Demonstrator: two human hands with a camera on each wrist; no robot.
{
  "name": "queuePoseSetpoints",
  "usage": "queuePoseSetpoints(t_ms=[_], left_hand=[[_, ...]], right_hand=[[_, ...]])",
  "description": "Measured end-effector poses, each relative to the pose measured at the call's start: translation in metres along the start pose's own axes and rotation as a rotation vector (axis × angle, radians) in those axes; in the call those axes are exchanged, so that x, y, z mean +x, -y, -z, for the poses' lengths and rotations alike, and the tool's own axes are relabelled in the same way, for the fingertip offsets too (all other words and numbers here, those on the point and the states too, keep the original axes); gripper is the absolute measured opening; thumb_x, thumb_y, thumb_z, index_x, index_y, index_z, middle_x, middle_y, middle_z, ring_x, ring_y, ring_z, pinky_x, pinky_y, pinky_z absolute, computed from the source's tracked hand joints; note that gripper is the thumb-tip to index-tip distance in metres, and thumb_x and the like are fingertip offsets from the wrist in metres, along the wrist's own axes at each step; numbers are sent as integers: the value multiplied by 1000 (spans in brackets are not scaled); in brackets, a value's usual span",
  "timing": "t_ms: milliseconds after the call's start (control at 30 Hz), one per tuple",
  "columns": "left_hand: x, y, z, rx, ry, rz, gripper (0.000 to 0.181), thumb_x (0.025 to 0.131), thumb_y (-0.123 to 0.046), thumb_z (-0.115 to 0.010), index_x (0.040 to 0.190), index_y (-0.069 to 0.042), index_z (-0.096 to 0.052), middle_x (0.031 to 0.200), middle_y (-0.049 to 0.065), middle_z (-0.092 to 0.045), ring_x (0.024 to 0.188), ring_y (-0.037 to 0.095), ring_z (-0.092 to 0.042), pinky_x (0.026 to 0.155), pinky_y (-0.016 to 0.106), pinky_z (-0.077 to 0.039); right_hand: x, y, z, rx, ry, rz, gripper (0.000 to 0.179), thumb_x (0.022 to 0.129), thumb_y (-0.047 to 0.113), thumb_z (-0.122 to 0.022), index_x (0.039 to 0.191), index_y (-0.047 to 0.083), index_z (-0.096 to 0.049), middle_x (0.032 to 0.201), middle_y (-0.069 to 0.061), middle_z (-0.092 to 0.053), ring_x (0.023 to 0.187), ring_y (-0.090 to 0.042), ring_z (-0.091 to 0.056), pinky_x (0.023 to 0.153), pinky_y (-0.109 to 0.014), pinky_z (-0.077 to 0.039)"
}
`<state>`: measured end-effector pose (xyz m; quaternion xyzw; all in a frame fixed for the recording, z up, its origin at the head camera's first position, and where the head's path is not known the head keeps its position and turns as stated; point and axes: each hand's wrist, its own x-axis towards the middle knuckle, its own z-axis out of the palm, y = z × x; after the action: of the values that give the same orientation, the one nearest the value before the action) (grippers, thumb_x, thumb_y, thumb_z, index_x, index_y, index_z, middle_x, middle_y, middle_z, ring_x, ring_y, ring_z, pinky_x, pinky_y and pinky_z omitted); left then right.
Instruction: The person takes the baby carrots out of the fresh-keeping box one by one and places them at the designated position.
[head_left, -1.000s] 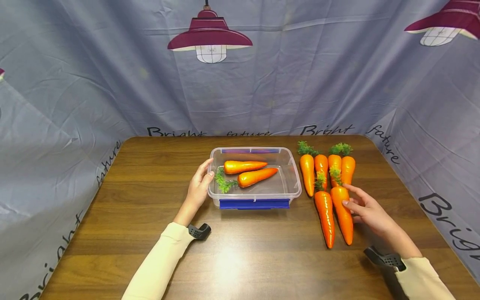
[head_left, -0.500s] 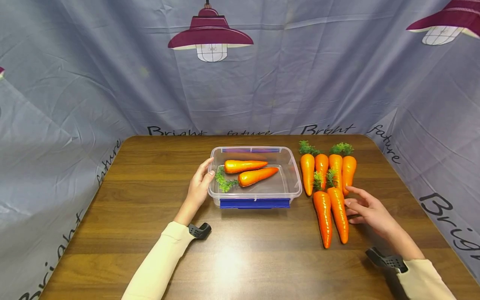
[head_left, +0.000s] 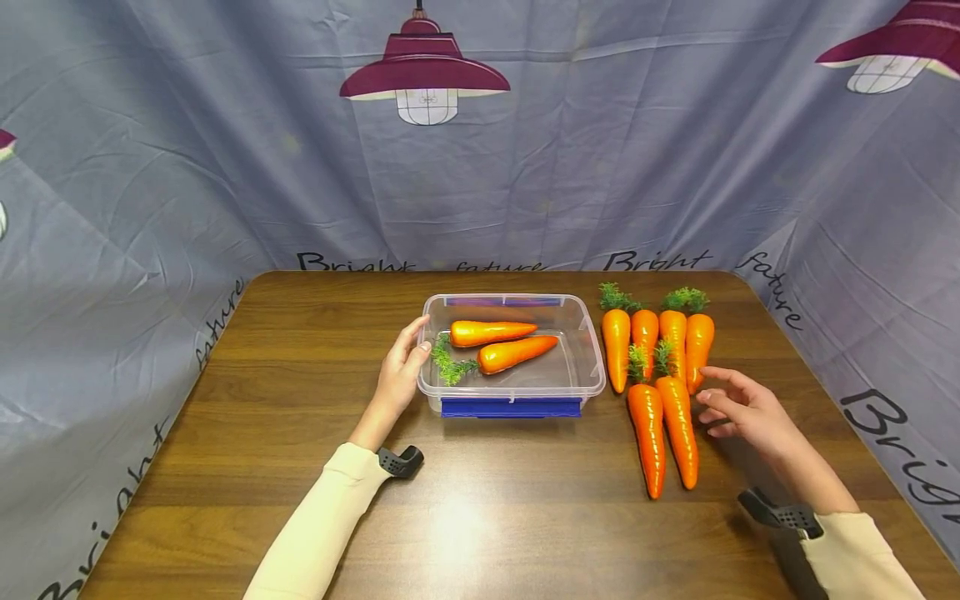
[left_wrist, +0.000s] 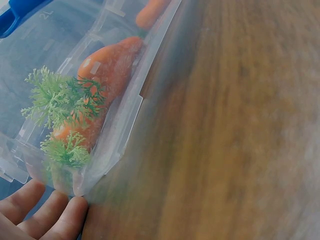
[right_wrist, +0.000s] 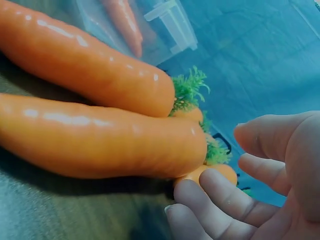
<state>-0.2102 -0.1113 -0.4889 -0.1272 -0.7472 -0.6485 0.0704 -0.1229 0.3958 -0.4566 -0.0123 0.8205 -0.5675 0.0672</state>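
A clear plastic food container (head_left: 512,391) with blue side clips stands on the table. Two orange carrots with green tops, an upper carrot (head_left: 492,332) and a lower carrot (head_left: 517,354), lie side by side inside. My left hand (head_left: 399,367) rests against the container's left end, its fingertips on the outside wall in the left wrist view. My right hand (head_left: 750,414), fingers spread and holding nothing, hovers just right of the nearer row: a left front carrot (head_left: 647,437) and a right front carrot (head_left: 678,433). The right wrist view shows a gap between the fingers and these carrots.
Behind the front pair lies a row of several more carrots (head_left: 617,350), tops toward the back edge, right of the container. The wooden table (head_left: 315,333) is backed by a grey-blue printed curtain (head_left: 525,192).
My right hand touched the right front carrot and has since drawn away to the right. Both front carrots shifted slightly left, the right one straightening beside its neighbour. My left hand stays put.
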Motion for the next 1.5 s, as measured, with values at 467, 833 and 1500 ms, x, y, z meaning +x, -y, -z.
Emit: queuePoseSetpoints(t_ms=[467,833,1500], left_hand=[[-1,0,2,4,3,2,48,104,-10,-47,152,-3,-43,149,31,-49,134,46,-51,112,58,-43],[0,1,1,25,4,-12,48,104,-10,-46,152,-2,-43,151,29,-48,135,45,-51,111,56,-44],[1,2,1,8,1,15,48,104,-10,-47,152,-5,-43,154,26,-46,135,43,-51,112,55,-43]], right_hand=[[26,36,-2,-104,6,90,40,104,9,-56,122,45,-52,93,16,-67,77,-8,-71,61,-30,-61],[70,95,-36,-277,75,131,50,104,22,-57,148,1,-45,112,-3,-66,83,-10,-71,66,-33,-62],[132,145,-149,-480,282,299,48,96,14,-68,142,6,-56,130,-28,-65,108,-36,-71,86,-44,-60]])
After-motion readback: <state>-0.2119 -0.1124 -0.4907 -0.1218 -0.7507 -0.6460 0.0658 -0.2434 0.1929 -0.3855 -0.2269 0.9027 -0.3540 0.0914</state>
